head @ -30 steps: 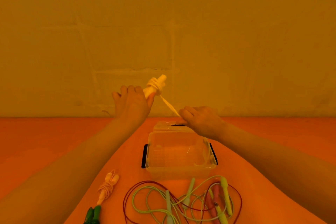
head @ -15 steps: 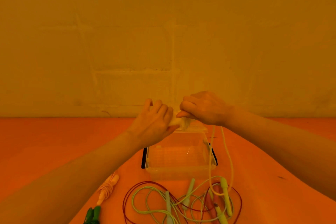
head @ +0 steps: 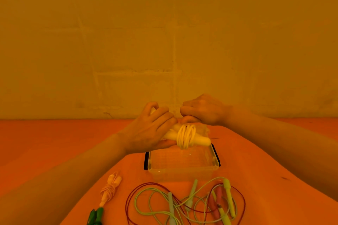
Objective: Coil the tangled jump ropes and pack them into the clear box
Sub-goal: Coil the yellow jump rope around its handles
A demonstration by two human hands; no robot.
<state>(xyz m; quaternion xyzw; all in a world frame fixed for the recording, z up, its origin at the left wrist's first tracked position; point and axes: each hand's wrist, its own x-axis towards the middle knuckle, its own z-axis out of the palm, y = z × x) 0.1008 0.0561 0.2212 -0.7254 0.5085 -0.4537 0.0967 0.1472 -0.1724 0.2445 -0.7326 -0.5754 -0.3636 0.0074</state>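
Note:
A pale yellow jump rope [head: 185, 138], its cord wound round its two handles, hangs over the far part of the clear box [head: 182, 169]. My left hand [head: 151, 129] grips the handles at their left end. My right hand [head: 201, 110] sits just above and behind the coil with its fingers curled, pinching the rope's end against it. The box stands open on the orange table and holds nothing that I can see. A tangle of red and light green ropes [head: 184, 203] with green, pink and yellow handles lies in front of the box.
A coiled peach rope [head: 109, 191] lies to the left of the tangle, with green handles [head: 95, 215] at the bottom edge below it. Black latches sit on both sides of the box. A plain wall rises behind the table.
The left hand has brought the wound rope down from head height and to the right, over the box. The right hand rose to meet it, and the loose cord is now wrapped in.

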